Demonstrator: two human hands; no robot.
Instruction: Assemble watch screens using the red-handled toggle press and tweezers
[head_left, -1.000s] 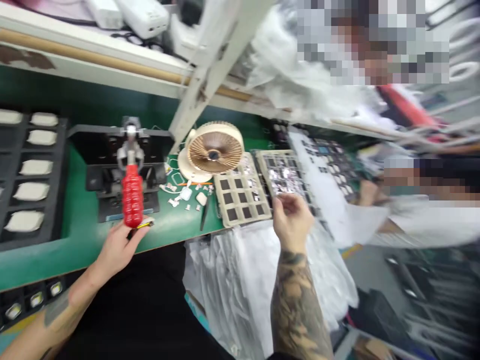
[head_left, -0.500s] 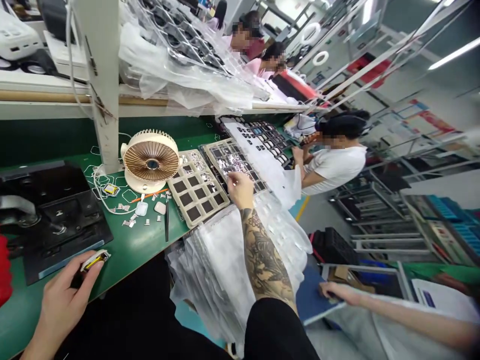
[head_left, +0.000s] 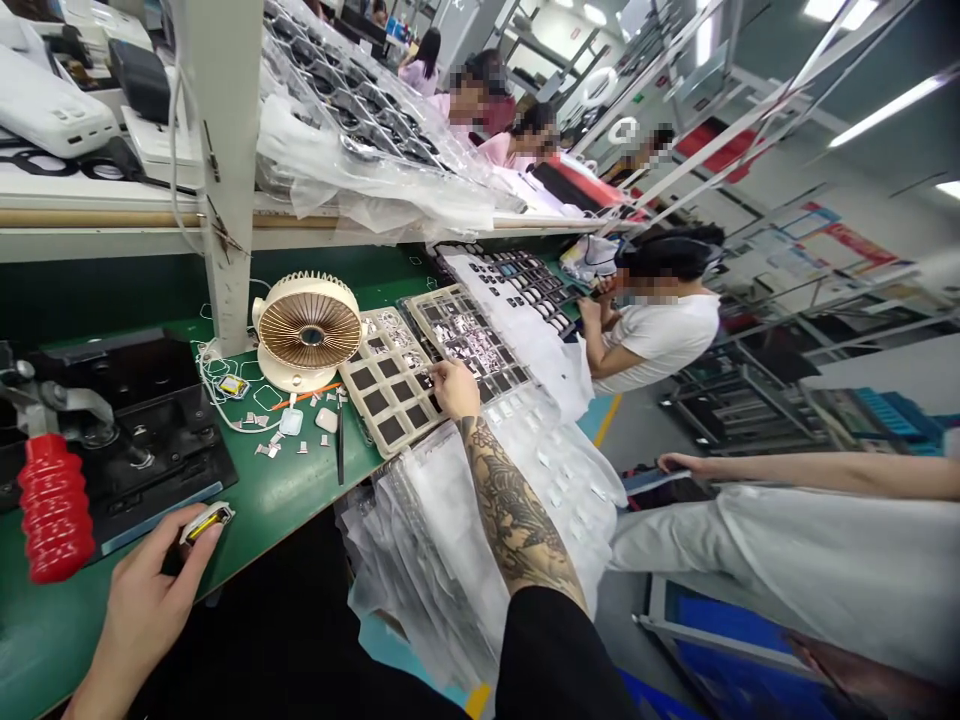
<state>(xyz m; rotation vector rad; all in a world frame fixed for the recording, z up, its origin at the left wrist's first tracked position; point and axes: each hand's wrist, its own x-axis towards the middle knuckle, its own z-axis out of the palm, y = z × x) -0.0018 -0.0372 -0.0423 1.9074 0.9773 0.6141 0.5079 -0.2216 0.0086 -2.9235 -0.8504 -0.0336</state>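
Left hand (head_left: 146,610) pinches a small white-and-yellow component (head_left: 206,523); right hand (head_left: 456,390), fingers narrowed, sits at a beige compartmented plastic tray (head_left: 360,412), any hold unclear.

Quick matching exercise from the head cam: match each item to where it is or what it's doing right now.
Column 1
1. Left hand
2. Right hand
3. Desk fan
4. Red ribbed handle

Column 2
A. Over the beige grid tray
B. In front of the black metal fixture
C. Holding a small white-and-yellow part
D. Beside the white upright post

Pairs: 1-C, 2-A, 3-D, 4-B
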